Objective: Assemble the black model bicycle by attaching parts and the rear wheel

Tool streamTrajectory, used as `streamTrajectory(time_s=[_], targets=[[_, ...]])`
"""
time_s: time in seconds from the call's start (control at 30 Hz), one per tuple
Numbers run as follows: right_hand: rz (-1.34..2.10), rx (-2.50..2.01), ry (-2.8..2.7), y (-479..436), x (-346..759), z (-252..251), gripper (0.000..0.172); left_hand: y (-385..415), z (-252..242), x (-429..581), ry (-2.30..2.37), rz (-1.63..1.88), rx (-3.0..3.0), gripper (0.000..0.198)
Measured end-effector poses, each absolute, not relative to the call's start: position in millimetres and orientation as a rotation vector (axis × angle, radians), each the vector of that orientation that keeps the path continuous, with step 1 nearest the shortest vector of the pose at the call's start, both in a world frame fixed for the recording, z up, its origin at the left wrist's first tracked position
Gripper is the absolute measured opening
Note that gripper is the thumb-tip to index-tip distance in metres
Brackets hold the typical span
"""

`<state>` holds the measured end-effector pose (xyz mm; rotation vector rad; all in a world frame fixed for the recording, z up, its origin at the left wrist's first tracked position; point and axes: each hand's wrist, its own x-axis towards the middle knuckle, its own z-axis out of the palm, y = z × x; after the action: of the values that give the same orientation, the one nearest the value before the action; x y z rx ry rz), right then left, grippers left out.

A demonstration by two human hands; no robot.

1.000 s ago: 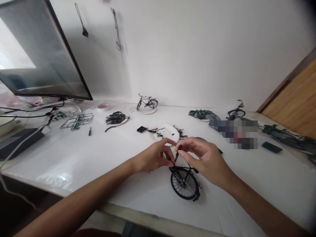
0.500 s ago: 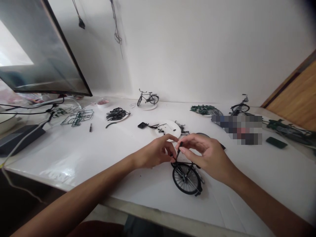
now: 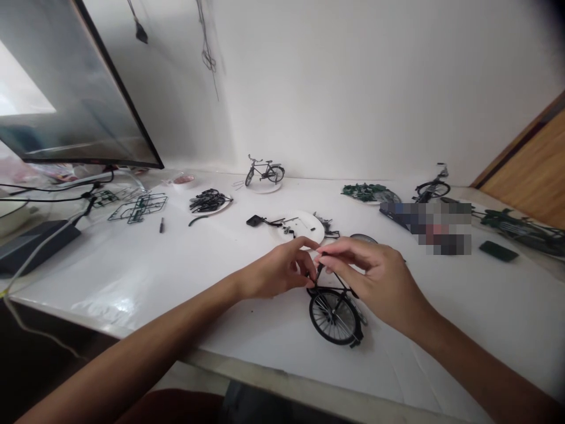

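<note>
A black model bicycle [image 3: 335, 318] stands near the table's front edge, its spoked wheel with a mudguard toward me. My left hand [image 3: 282, 268] is closed, its fingertips pinching the bicycle's frame just above that wheel. My right hand [image 3: 375, 274] pinches the top of a short, dark, stick-like piece [image 3: 319, 269] between thumb and fingers. The piece stands nearly upright, its lower end meeting the frame by my left fingertips. Whether it is a part or a small tool I cannot tell. My hands hide the far side of the bicycle.
Behind my hands lies a white plate [image 3: 318, 232] with small parts. Farther back are an assembled model bicycle [image 3: 266, 171], a pile of black parts [image 3: 209, 201] and green parts [image 3: 368, 193]. A small screwdriver [image 3: 162, 225] and green sprues [image 3: 139, 207] lie left, below a monitor [image 3: 88, 88].
My right fingers have come slightly lower on the dark piece, and less of its top shows. My left hand stays at the frame. The view has shifted a little.
</note>
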<state>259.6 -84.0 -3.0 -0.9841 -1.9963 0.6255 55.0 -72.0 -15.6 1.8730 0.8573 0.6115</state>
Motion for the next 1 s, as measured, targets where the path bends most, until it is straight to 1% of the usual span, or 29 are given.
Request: streamTrajectory(time_s=[0.07, 0.2, 0.27, 0.37, 0.43, 0.5, 0.57, 0.63, 0.67, 0.73, 0.8, 0.83, 0.93, 1.0], targets=[[0.609, -0.983, -1.976, -84.0, 258.5, -4.6, 0.008, -72.4, -14.5, 55.5, 0.866, 0.607, 1.875, 0.038], [0.601, -0.884, -2.045, -85.0, 258.6, -7.9, 0.023, -72.9, -14.5, 55.4, 0.84, 0.644, 1.877, 0.032], [0.643, -0.93, -2.035, -85.8, 258.5, -7.3, 0.02, -73.0, -14.9, 55.1, 0.842, 0.642, 1.865, 0.031], [0.634, -1.046, -1.949, -85.4, 257.4, -5.7, 0.008, -72.4, -16.0, 54.4, 0.833, 0.625, 1.876, 0.037], [0.6, -1.072, -1.911, -84.5, 257.0, -5.5, 0.007, -71.7, -17.1, 53.9, 0.826, 0.625, 1.889, 0.041], [0.567, -1.039, -1.946, -84.0, 257.5, -5.4, 0.008, -71.2, -18.2, 53.6, 0.825, 0.628, 1.894, 0.04], [0.579, -0.979, -2.027, -84.8, 258.3, -4.8, 0.017, -71.2, -18.8, 53.4, 0.82, 0.639, 1.898, 0.035], [0.661, -0.947, -2.073, -86.3, 258.3, -4.2, 0.024, -71.7, -18.9, 53.4, 0.799, 0.667, 1.894, 0.029], [0.703, -0.959, -2.064, -87.1, 257.6, -4.3, 0.025, -72.0, -18.7, 53.4, 0.784, 0.679, 1.887, 0.028], [0.711, -1.013, -2.0, -88.0, 254.8, -5.9, 0.02, -72.4, -18.1, 53.6, 0.762, 0.684, 1.88, 0.029], [0.623, -1.05, -1.925, -88.4, 251.6, -9.2, 0.015, -72.6, -17.6, 54.0, 0.775, 0.662, 1.88, 0.032], [0.579, -1.043, -1.906, -88.7, 250.5, -10.9, 0.015, -72.6, -17.5, 54.1, 0.789, 0.651, 1.88, 0.033], [0.603, -0.92, -1.961, -90.2, 250.5, -13.2, 0.028, -72.7, -18.5, 54.2, 0.816, 0.661, 1.877, 0.029], [0.708, -0.875, -2.016, -91.2, 252.5, -11.2, 0.032, -72.7, -19.6, 54.0, 0.811, 0.699, 1.883, 0.028]])
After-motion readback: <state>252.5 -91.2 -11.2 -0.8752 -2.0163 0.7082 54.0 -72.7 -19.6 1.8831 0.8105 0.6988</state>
